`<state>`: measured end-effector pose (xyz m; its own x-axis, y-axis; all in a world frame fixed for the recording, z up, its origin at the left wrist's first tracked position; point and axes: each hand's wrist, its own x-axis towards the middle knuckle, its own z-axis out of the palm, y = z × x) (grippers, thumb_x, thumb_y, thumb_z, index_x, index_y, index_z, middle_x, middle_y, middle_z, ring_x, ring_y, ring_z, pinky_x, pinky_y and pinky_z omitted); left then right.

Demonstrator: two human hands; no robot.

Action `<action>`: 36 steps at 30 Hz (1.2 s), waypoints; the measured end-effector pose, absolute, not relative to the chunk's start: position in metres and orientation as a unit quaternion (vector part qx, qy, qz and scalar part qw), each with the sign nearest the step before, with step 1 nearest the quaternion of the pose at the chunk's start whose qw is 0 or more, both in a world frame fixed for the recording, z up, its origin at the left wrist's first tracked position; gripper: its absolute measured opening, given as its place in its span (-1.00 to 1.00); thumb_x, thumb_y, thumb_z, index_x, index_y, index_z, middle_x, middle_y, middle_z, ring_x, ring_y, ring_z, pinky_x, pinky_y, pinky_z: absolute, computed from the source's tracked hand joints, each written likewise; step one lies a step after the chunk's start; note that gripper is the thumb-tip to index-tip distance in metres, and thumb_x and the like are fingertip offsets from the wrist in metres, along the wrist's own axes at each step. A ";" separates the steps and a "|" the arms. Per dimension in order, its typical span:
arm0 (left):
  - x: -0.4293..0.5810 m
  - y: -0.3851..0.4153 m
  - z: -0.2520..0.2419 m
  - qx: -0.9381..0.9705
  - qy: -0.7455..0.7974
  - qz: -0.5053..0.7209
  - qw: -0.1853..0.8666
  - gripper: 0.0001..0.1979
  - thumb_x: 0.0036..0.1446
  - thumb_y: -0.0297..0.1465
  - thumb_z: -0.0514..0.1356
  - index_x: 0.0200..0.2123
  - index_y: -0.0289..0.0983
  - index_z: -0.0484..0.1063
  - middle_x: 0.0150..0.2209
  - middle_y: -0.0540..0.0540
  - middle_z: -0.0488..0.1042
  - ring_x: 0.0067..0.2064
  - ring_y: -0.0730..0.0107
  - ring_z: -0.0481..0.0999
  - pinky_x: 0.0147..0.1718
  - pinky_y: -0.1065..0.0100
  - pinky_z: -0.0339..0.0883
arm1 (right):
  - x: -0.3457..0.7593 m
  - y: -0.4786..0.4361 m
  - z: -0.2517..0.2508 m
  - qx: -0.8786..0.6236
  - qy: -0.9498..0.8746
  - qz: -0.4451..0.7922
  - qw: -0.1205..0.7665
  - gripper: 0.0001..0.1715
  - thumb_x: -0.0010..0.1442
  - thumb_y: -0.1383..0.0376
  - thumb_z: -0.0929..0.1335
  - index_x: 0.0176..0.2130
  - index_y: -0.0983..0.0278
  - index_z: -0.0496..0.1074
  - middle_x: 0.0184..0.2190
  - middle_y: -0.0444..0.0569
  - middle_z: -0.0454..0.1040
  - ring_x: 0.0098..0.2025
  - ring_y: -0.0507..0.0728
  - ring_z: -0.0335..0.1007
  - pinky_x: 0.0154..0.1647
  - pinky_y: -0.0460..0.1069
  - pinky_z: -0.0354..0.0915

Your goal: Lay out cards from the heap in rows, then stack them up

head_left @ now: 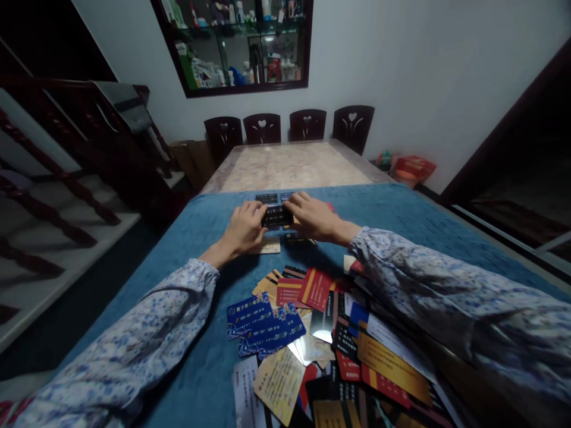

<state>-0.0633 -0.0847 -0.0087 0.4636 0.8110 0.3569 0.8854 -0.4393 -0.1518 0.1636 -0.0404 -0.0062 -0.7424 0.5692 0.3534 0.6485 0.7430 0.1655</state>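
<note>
A black plastic card (pixel 277 217) with pale printing is held between my two hands, over the far part of the blue cloth. My left hand (pixel 246 227) grips its left edge, fingers closed. At its right edge my right hand (pixel 312 215) is closed on the same card. Just beyond lie another dark card (pixel 266 198) and a blue card (pixel 286 196), the latter partly hidden by my right hand. On the near side rest a cream card (pixel 270 245) and a black card (pixel 300 240).
A heap of mixed cards, with blue cards (pixel 261 324), red cards (pixel 316 288) and gold cards (pixel 392 362), spreads across the near cloth (pixel 196 351). Beyond the cloth is the bare marble-patterned tabletop (pixel 303 163). Several dark chairs (pixel 262 128) stand at the far end.
</note>
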 end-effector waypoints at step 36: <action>-0.105 0.103 -0.034 -0.816 -0.570 -0.091 -0.008 -0.58 0.03 -0.43 0.20 0.00 -0.30 0.56 0.02 -0.18 0.57 0.09 0.03 0.52 0.11 0.23 0.40 | 0.099 0.118 -0.024 -0.456 -0.887 -0.065 0.036 -0.49 0.22 0.14 0.41 0.14 0.22 0.53 0.12 0.14 0.54 0.15 0.38 0.30 0.06 0.16 0.22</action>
